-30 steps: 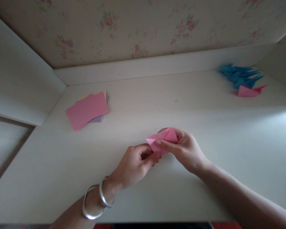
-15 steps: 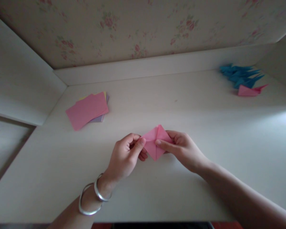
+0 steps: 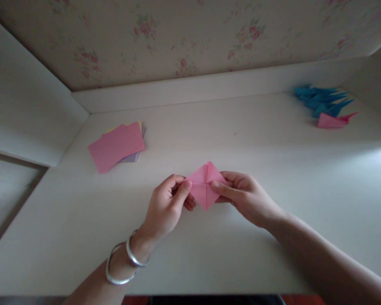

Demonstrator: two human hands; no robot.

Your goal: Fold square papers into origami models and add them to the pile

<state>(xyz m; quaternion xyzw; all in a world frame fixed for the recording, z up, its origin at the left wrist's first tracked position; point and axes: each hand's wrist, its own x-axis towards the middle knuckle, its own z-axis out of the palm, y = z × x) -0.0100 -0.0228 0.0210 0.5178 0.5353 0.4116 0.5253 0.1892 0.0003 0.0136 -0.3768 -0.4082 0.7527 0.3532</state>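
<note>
A pink origami paper (image 3: 205, 195), folded to a diamond with crossing creases, is held between my two hands. My left hand (image 3: 168, 203) pinches its left corner, thumb on top and the other fingers curled beneath. At the opposite corner my right hand (image 3: 246, 197) grips the paper, its thumb lying near the middle crease. The fingers behind the paper are partly hidden.
A stack of coloured paper sheets (image 3: 117, 146), pink on top, lies at the left of the white desk (image 3: 190, 262). Several blue folded paper figures (image 3: 325, 99) and a pink folded figure (image 3: 332, 121) sit at the back right. A raised ledge (image 3: 190, 90) borders the rear.
The pink paper has shifted slightly up and left in view. My right thumb has slid a little outward from the centre, showing more of the crossing creases.
</note>
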